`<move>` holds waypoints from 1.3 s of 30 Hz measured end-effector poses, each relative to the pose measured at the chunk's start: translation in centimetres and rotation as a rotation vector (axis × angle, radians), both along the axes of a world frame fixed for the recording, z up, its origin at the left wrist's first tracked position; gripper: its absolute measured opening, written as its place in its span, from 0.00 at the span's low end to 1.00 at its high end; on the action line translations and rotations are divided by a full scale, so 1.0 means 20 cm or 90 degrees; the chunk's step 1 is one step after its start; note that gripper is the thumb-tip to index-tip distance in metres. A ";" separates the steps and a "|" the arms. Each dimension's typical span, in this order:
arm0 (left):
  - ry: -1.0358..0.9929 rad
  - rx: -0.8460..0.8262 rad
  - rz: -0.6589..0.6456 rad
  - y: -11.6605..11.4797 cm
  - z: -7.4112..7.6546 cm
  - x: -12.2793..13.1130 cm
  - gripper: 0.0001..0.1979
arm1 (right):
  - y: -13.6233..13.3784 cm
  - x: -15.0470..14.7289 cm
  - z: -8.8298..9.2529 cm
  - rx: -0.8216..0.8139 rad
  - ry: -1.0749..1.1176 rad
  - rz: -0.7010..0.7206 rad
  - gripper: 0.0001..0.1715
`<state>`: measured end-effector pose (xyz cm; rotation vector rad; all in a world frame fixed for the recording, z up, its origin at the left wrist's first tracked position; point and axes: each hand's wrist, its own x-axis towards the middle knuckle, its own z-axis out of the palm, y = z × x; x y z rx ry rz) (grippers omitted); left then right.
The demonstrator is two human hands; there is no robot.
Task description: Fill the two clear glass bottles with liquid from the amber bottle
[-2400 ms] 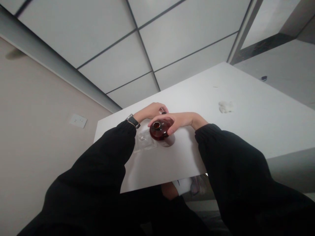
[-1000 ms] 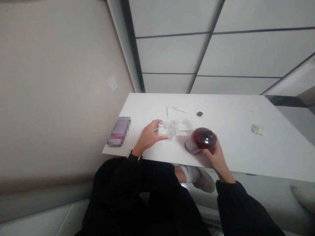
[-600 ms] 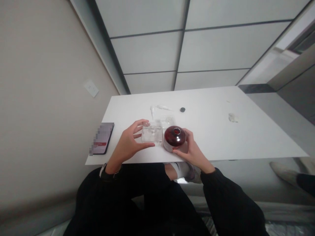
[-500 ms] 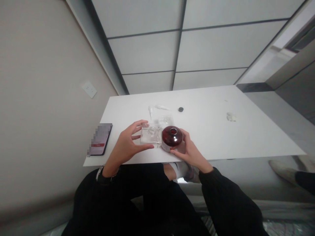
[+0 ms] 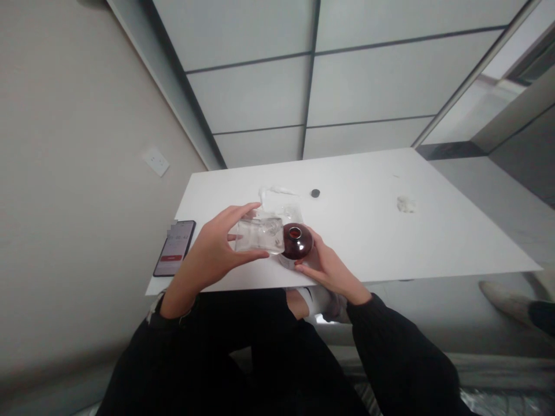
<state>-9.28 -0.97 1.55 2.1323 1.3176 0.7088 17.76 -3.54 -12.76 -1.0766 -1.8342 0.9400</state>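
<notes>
Left hand (image 5: 212, 251) holding clear container (image 5: 259, 236), now tipped toward dark red bottle (image 5: 299, 249), flatter before. Right hand (image 5: 328, 264) still gripping bottle near front edge of bench (image 5: 390, 242).

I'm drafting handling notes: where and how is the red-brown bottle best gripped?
Probably around the wide, round body of the red-brown bottle, below its sloping shoulder, coming from the right, as the right hand does. That leaves the open mouth uncovered, while the clear container in the left hand crowds the left side.

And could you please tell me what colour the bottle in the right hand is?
Dark reddish-brown: the bottle in the right hand shows best in the head view.
</notes>
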 end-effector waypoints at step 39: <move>0.362 0.079 -0.118 0.08 0.25 0.08 0.43 | 0.00 0.00 0.01 0.001 -0.014 -0.016 0.52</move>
